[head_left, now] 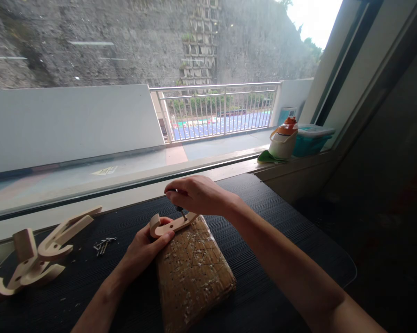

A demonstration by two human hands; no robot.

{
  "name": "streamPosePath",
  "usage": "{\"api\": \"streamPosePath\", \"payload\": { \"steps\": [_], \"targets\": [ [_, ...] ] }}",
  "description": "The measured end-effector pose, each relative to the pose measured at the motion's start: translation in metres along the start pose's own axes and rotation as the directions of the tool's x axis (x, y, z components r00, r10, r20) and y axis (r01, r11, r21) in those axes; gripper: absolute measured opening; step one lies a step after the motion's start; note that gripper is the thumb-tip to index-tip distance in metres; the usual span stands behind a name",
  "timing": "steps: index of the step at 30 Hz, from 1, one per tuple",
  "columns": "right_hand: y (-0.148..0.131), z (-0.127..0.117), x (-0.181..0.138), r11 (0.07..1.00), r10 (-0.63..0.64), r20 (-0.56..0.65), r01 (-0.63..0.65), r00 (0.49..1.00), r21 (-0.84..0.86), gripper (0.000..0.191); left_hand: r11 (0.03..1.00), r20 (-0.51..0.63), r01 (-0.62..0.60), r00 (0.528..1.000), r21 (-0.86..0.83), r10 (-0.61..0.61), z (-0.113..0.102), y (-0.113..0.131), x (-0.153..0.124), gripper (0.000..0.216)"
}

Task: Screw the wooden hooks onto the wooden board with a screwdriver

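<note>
A wooden hook [170,225] lies on the far end of a pitted wooden board [192,273] that rests on the black ribbed table [270,222]. My left hand [144,247] is closed around the hook's curved end and presses it to the board. My right hand [194,194] is closed from above on a small screwdriver [181,211], whose tip stands on the hook's flat end. Most of the tool's handle is hidden inside my fist.
Several more wooden hooks [38,256] lie in a heap at the table's left edge. A small pile of screws [104,244] sits between them and the board. On the window sill at the right stand a white-and-orange jug [283,138] and a teal box [311,138].
</note>
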State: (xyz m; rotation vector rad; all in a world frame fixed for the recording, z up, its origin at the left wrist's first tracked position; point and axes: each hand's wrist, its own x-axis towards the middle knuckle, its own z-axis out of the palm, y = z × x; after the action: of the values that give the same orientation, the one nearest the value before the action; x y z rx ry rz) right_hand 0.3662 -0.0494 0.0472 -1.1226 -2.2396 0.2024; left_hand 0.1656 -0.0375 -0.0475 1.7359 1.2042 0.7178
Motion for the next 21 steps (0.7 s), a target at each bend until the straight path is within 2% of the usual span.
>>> {"api": "streamPosePath", "payload": {
  "steps": [5, 12, 18, 21],
  "targets": [
    [0.0021, 0.0016, 0.0019, 0.998, 0.059, -0.042, -0.06, 0.997, -0.004, 0.032, 1.0, 0.008, 0.005, 1.0, -0.013, -0.005, 0.0004, 0.0, -0.0006, 0.049],
    [0.0016, 0.0069, 0.0026, 0.984, 0.16, -0.116, -0.169, 0.98, -0.064, 0.029, 1.0, -0.006, -0.004, 1.0, 0.008, 0.004, 0.0001, -0.0013, 0.0004, 0.048],
    [0.0028, 0.0048, 0.0012, 0.996, 0.075, -0.077, -0.077, 0.994, -0.032, 0.028, 1.0, -0.019, -0.003, 1.0, 0.008, 0.003, 0.0, -0.0014, 0.0005, 0.05],
    [0.006, 0.0052, 0.0026, 0.993, 0.101, -0.087, -0.106, 0.991, -0.048, 0.031, 1.0, -0.022, -0.01, 1.0, 0.009, 0.01, -0.0001, -0.001, 0.0006, 0.048]
  ]
}}
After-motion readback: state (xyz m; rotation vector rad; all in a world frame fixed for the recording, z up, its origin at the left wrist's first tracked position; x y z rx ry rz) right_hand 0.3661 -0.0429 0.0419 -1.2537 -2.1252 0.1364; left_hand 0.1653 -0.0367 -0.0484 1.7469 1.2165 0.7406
